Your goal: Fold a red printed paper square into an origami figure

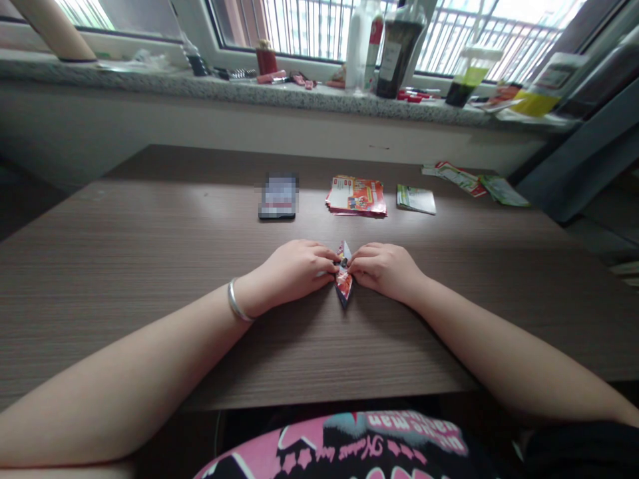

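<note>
A small folded piece of printed paper (344, 283), red, white and dark with pointed ends, is held just above or on the table (239, 372) in front of me. My left hand (302, 269) pinches its left side with thumb and fingertips. From the other side my right hand (384, 269) closes its fingertips on the right edge. Both hands meet at the paper's middle, so part of the folds there is hidden. A silver bangle (234, 301) circles my left wrist.
Beyond my hands lie a phone (277, 198), a stack of red printed leaflets (356, 196) and a smaller stack of cards (416, 199). Loose printed papers (462, 178) are at the far right. Bottles and small items crowd the stone windowsill (299, 94).
</note>
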`<state>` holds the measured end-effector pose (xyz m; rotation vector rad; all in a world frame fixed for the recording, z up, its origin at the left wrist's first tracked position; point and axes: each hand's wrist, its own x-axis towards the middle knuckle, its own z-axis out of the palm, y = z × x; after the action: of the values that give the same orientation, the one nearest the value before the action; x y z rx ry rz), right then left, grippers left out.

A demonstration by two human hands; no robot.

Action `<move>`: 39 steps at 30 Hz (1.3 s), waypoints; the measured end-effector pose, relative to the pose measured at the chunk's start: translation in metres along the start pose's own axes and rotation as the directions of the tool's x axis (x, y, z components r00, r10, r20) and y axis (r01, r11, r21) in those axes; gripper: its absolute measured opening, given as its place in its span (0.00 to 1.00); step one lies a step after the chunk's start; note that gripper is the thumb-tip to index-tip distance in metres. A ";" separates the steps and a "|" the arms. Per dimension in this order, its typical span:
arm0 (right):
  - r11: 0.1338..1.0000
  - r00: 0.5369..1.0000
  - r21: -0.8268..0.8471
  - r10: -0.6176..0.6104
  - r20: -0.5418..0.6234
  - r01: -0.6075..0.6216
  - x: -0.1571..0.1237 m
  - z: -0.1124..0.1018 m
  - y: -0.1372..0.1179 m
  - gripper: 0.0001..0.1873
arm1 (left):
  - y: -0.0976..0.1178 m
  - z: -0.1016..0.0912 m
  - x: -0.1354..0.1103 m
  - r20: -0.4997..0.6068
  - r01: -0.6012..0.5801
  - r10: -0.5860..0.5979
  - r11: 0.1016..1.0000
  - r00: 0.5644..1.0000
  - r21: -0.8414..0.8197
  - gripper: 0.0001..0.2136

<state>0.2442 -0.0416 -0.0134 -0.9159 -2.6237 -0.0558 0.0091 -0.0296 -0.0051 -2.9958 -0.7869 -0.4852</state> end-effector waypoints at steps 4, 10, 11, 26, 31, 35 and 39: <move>0.985 0.993 0.126 0.117 -0.006 -0.116 -0.001 0.003 0.001 0.06 | 0.002 -0.001 0.000 -0.004 0.002 -0.002 1.000 1.000 -0.001 0.08; 0.960 0.985 0.227 0.171 -0.017 -0.163 0.000 0.005 0.001 0.05 | 0.006 -0.001 0.001 -0.026 -0.010 0.010 1.000 1.000 0.003 0.09; 0.957 0.984 0.235 0.177 -0.018 -0.168 0.001 0.005 0.001 0.05 | 0.007 -0.001 0.002 -0.026 -0.009 0.009 1.000 1.000 0.002 0.09; 0.993 0.999 -0.117 0.034 0.012 -0.032 0.000 -0.004 -0.012 0.11 | 0.008 0.007 0.005 -0.077 -0.050 0.062 0.988 0.995 0.149 0.09; 0.974 0.999 -0.224 0.024 0.030 -0.017 0.001 -0.006 -0.018 0.11 | 0.009 0.006 0.006 -0.071 -0.032 0.046 0.981 0.996 0.192 0.08; 0.974 0.999 -0.224 0.035 0.024 -0.029 0.004 -0.005 -0.018 0.10 | 0.010 0.006 0.007 -0.060 -0.017 0.030 0.979 0.998 0.202 0.07; 0.987 0.997 -0.140 0.081 -0.012 -0.082 0.005 -0.001 -0.015 0.07 | 0.009 0.007 0.010 -0.058 0.024 -0.015 0.988 0.998 0.152 0.04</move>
<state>0.2318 -0.0500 -0.0099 -1.0668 -2.5998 -0.2251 0.0233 -0.0324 -0.0079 -2.8238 -0.8103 -0.4838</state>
